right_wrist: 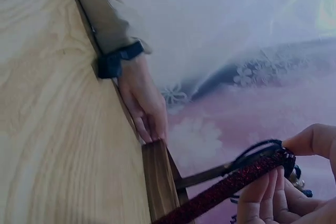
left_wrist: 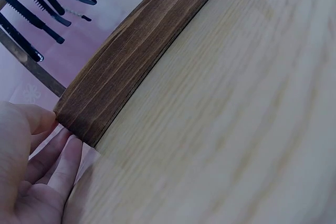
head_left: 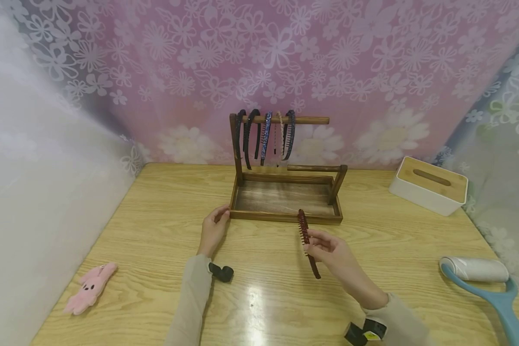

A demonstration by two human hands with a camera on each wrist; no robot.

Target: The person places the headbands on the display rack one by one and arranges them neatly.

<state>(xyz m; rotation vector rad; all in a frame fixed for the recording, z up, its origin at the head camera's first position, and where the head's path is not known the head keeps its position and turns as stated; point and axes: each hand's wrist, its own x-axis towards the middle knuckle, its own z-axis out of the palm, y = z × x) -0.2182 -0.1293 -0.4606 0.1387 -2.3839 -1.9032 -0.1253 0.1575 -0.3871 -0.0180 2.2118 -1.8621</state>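
Observation:
My right hand (head_left: 339,259) pinches a dark red glittery headband (head_left: 303,226) with toothed edging, its far end in front of the tray's front board. In the right wrist view the headband (right_wrist: 226,188) runs slantwise from between thumb and fingers. My left hand (head_left: 213,234) holds the front left corner of a brown wooden headband rack (head_left: 268,217). Up close in the left wrist view, the thumb and fingertips meet that corner. Several headbands (head_left: 265,137), black, blue glittery and pale beaded, hang on the rack's upper bar (head_left: 313,120).
A lower bar (head_left: 313,168) juts leftward from the rack's right post. Back right stands a white tissue box (head_left: 428,192) with a wooden lid. A blue-handled lint roller (head_left: 475,269) lies at right, a pink plush toy (head_left: 91,288) at left. Floral curtain (head_left: 259,57) hangs behind the table.

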